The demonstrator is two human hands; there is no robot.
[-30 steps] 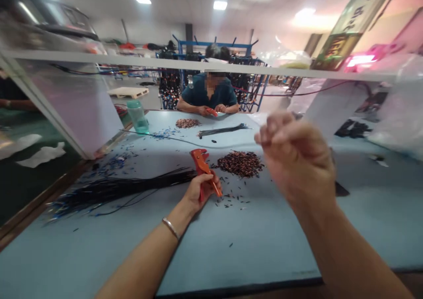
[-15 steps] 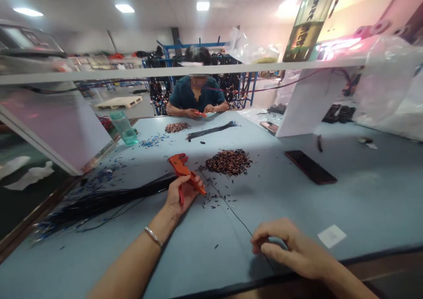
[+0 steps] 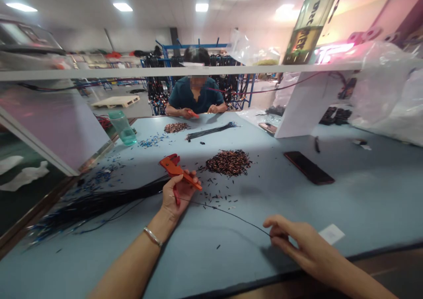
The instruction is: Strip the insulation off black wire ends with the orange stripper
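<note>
Left hand (image 3: 169,203): clamped on orange hand tool (image 3: 173,166), head toward upper left. Right hand (image 3: 299,241): thumb and fingers pinched together on one black wire (image 3: 231,214); runs slackly across to left palm. On blue table (image 3: 373,193): black wire bundle (image 3: 109,205), left of tool; heap of small dark pieces (image 3: 228,162), right of tool; phone (image 3: 309,167), farther right.

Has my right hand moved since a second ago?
Yes, downward in the view, judged against the dark phone on the table: the right hand hid most of it then; now the hand sits below it.
</note>
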